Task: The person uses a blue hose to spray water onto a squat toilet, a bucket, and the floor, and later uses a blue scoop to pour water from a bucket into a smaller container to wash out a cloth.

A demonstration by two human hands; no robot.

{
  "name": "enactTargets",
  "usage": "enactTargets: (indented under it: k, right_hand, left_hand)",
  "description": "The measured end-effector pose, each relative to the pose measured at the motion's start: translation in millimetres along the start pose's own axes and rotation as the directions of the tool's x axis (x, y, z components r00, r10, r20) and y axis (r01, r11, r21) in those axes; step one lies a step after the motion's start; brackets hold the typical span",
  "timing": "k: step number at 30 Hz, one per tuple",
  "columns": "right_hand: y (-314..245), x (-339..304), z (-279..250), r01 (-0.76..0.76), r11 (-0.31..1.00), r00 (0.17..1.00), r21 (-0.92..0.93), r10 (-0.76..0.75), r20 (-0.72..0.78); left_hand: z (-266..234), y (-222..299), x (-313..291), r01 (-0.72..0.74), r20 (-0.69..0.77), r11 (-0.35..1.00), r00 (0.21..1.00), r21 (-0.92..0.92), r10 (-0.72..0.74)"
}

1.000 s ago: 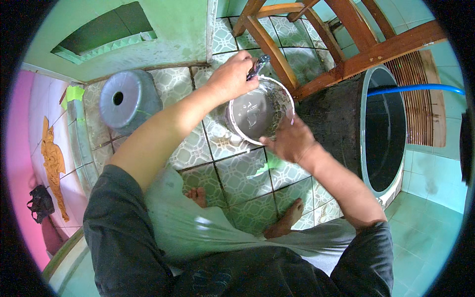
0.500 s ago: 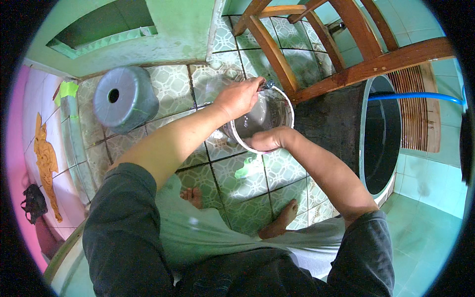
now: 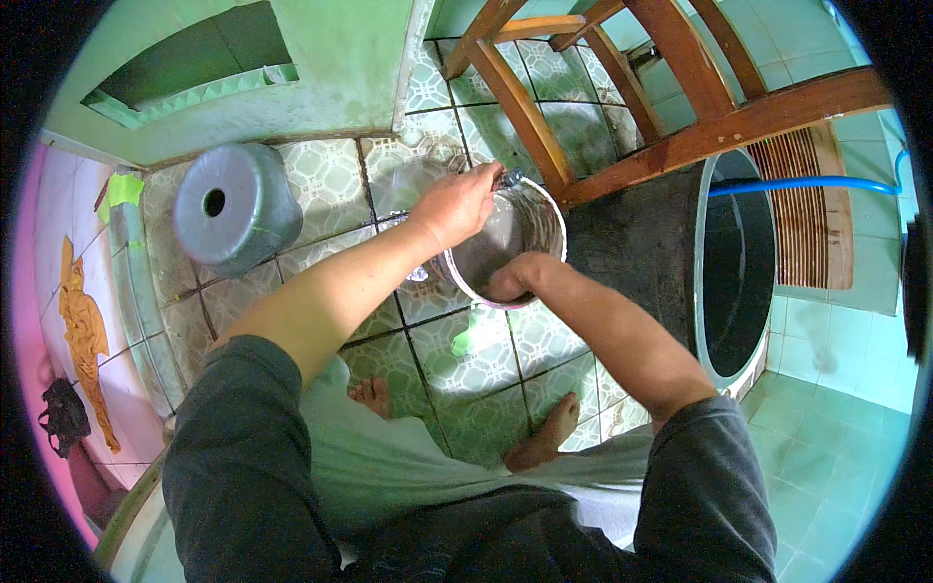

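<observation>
A round metal bowl [image 3: 533, 212] with a white rim stands tilted on the patterned floor tiles in front of me. My left hand [image 3: 457, 204] grips its near-left rim. My right hand [image 3: 510, 282] reaches down inside the bowl, fingers pressed against its inner wall; whether it holds anything there is hidden. Both forearms stretch forward from my grey sleeves. My bare feet [image 3: 549, 432] show on the tiles below.
An upturned grey plastic basin [image 3: 233, 206] with a hole lies to the left. A large dark barrel [image 3: 734, 262] with a blue hose [image 3: 807, 183] stands at right. A wooden frame [image 3: 622, 87] crosses above the bowl. A green wall [image 3: 321, 68] rises behind.
The bowl has tilted and my left hand moved from its far rim to the near-left rim. My right hand went from the bowl's right edge down into the bowl.
</observation>
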State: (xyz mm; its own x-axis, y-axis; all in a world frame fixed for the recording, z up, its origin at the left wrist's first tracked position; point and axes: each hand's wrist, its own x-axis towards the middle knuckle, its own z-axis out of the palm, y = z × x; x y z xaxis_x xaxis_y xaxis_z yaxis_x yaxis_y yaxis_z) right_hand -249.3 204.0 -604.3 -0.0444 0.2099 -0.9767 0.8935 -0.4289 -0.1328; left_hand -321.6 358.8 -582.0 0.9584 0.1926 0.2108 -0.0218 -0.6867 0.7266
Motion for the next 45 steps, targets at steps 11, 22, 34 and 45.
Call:
enactTargets:
  k: [11,22,34,45]
  right_hand:
    - [13,-4,3,0.056,0.996,0.984,-0.073,-0.067,-0.164]
    - [-3,75,4,0.303,0.946,0.820,0.112,-0.199,-0.537]
    - [9,-32,-28,-0.027,0.992,1.000,-0.122,0.026,-0.015]
    - [-25,-136,27,-0.154,0.968,0.928,-0.200,0.072,-0.367]
  left_hand:
    - [8,-5,-2,-0.044,-0.004,0.999,0.999,-0.022,0.044]
    - [8,8,7,-0.009,0.051,0.998,0.999,-0.062,0.012]
    - [2,6,2,-0.019,0.014,1.000,1.000,-0.021,0.019]
    - [6,-3,-1,-0.025,0.017,1.000,1.000,0.000,0.025]
